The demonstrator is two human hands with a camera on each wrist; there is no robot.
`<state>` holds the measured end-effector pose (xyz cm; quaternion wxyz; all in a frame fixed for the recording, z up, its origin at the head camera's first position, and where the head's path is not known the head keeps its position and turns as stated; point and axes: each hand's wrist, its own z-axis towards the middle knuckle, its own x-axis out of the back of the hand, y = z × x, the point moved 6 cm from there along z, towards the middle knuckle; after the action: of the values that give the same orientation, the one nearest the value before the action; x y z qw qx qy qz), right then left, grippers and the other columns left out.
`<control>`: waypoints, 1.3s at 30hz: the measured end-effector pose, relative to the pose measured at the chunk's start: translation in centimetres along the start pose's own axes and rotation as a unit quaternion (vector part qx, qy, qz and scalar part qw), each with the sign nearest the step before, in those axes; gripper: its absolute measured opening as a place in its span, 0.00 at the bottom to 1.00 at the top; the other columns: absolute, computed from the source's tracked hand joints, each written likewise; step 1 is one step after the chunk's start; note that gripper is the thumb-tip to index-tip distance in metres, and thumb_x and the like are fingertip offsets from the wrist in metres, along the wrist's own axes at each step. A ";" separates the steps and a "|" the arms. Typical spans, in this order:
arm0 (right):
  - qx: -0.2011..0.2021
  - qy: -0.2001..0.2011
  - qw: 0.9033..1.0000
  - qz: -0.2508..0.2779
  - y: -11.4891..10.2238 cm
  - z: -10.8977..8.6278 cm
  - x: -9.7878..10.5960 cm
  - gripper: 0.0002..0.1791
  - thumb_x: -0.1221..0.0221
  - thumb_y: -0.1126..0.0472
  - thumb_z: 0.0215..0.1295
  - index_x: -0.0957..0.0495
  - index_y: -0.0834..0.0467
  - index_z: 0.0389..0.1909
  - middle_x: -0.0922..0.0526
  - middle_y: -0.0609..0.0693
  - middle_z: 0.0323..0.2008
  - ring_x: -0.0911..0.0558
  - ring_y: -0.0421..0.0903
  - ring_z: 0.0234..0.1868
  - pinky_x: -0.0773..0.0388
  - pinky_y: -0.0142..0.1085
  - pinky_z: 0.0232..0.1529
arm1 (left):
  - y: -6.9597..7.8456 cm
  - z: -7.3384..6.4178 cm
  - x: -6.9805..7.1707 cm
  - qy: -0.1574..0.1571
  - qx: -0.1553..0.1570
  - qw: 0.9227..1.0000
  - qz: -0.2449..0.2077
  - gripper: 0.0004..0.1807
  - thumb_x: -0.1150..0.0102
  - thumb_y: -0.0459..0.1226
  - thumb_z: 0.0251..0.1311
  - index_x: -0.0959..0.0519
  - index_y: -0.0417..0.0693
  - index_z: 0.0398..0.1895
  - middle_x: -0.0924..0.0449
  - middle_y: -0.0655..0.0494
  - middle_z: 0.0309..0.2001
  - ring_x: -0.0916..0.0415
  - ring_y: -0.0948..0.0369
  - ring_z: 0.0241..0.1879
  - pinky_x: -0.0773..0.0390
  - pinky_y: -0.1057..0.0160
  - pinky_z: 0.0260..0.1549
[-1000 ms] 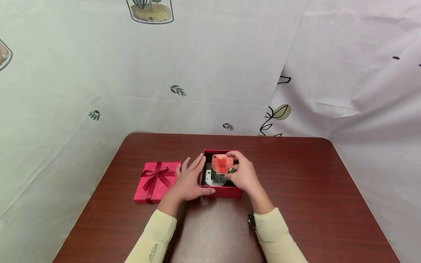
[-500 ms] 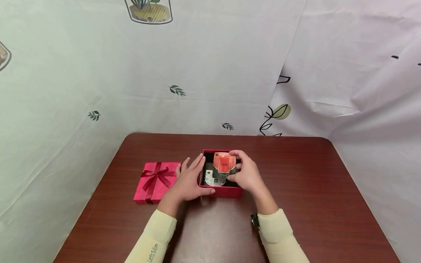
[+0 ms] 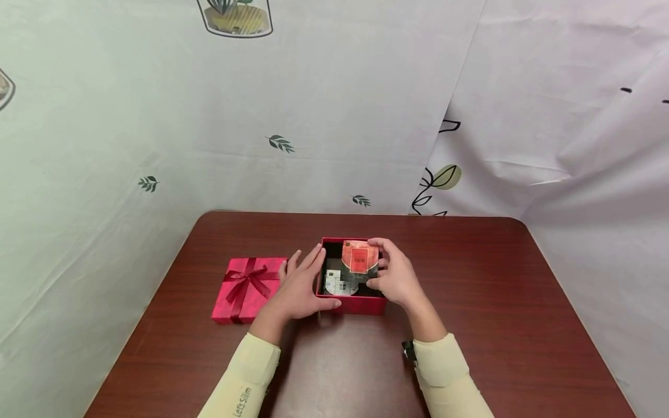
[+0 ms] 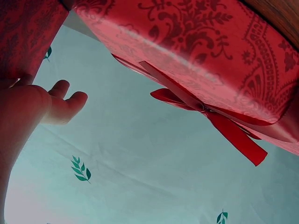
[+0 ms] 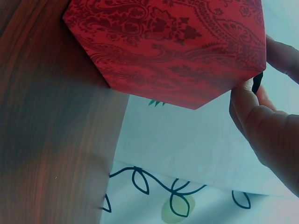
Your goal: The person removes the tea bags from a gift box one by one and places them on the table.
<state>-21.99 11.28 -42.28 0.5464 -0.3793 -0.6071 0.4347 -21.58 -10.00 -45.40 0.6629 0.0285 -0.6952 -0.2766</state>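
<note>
A red patterned gift box (image 3: 360,305) stands on the table without its lid; its inside is black. My right hand (image 3: 398,278) pinches a small orange-and-dark packet (image 3: 359,261) by its right side, thumb near the front and forefinger at the back. This packet is held in the box opening, toward the right. Below and left of it in the box lies a white piece with dark print (image 3: 337,283), partly covered. My left hand (image 3: 300,293) rests against the box's left side, fingers extended, thumb along the front wall.
The red box lid (image 3: 248,290) with a ribbon bow (image 3: 247,284) lies left of the box, close to my left hand. Wooden tabletop (image 3: 502,302) spreads around both. A pale printed cloth (image 3: 324,104) hangs behind the table.
My right hand has shifted slightly right with the packet. More of the white printed piece and the dark box inside shows. My left hand, the box and the lid have stayed put.
</note>
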 end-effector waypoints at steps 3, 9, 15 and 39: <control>-0.001 0.000 1.000 0.006 0.1 0.0 0.2 0.48 0.31 0.85 0.43 0.31 0.51 0.66 0.23 0.56 0.53 0.18 0.52 0.35 0.16 0.41 0.34 | 0.0 0.0 0.0 0.003 -0.002 1.000 0.001 0.66 0.27 0.65 0.41 0.49 0.52 0.81 0.55 0.60 0.80 0.61 0.42 0.75 0.61 0.32 0.65; 0.001 0.000 1.000 0.019 0.3 0.0 0.7 0.47 0.32 0.85 0.43 0.31 0.53 0.66 0.24 0.57 0.54 0.17 0.53 0.39 0.16 0.42 0.36 | 0.0 0.0 0.0 0.000 0.003 1.000 -0.004 0.66 0.26 0.64 0.40 0.50 0.53 0.81 0.55 0.61 0.80 0.62 0.43 0.75 0.62 0.33 0.65; 0.002 0.000 0.999 0.033 0.6 0.1 1.3 0.47 0.33 0.86 0.43 0.32 0.54 0.66 0.26 0.57 0.55 0.17 0.54 0.44 0.16 0.43 0.38 | 0.0 0.0 0.0 -0.002 0.007 1.000 -0.008 0.66 0.26 0.64 0.40 0.50 0.53 0.81 0.56 0.61 0.80 0.62 0.43 0.75 0.63 0.33 0.66; -0.022 0.007 0.998 0.052 2.5 -0.1 3.5 0.48 0.33 0.85 0.46 0.35 0.57 0.70 0.29 0.60 0.58 0.19 0.57 0.49 0.16 0.43 0.39 | 0.0 0.0 0.0 0.000 0.008 1.000 0.000 0.67 0.26 0.64 0.39 0.50 0.54 0.81 0.56 0.61 0.80 0.62 0.44 0.75 0.62 0.32 0.66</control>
<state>-22.32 15.44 -43.50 0.5191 -0.4249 -0.5922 0.4464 -21.55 -10.03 -45.38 0.6625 0.0337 -0.6976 -0.2706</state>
